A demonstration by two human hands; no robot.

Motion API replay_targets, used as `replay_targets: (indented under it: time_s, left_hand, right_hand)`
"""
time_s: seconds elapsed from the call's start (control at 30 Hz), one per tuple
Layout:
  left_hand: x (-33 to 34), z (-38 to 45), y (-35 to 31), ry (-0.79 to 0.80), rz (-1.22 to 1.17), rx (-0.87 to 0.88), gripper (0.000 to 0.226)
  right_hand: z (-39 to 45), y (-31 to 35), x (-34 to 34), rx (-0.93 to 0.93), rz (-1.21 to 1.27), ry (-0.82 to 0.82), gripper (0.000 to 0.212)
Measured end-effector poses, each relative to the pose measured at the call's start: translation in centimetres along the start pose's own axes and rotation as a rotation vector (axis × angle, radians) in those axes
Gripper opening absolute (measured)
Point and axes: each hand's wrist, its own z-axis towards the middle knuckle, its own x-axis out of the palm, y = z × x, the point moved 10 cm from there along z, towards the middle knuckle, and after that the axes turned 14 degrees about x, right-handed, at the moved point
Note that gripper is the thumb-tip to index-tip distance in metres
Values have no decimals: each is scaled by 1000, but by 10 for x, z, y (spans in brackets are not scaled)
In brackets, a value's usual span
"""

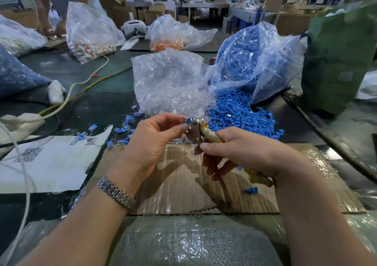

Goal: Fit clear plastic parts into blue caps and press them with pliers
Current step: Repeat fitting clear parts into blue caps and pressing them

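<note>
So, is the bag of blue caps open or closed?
Open. The bag lies on its side and blue caps have spilled from its mouth onto the table.

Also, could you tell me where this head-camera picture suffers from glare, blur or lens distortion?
In the head view, glare flares off the taped cardboard and the clear bag; wide-angle distortion bends the far benches and leans the green sack inward; the edges and the bubble wrap smear soft, while the left hand, right hand and pliers stay fairly sharp.
</note>
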Motion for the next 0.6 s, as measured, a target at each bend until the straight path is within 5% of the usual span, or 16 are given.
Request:
replay_targets:
  time_s: [0.43, 0.6]
  left_hand:
    - [-7, 0, -6, 1, 124, 74, 20]
    - [-31, 2, -16, -100, 248, 113, 17]
  right_hand:
    - [7, 4, 2, -20, -113, -114, 40]
    - [0, 0, -18, -2, -46, -124, 61]
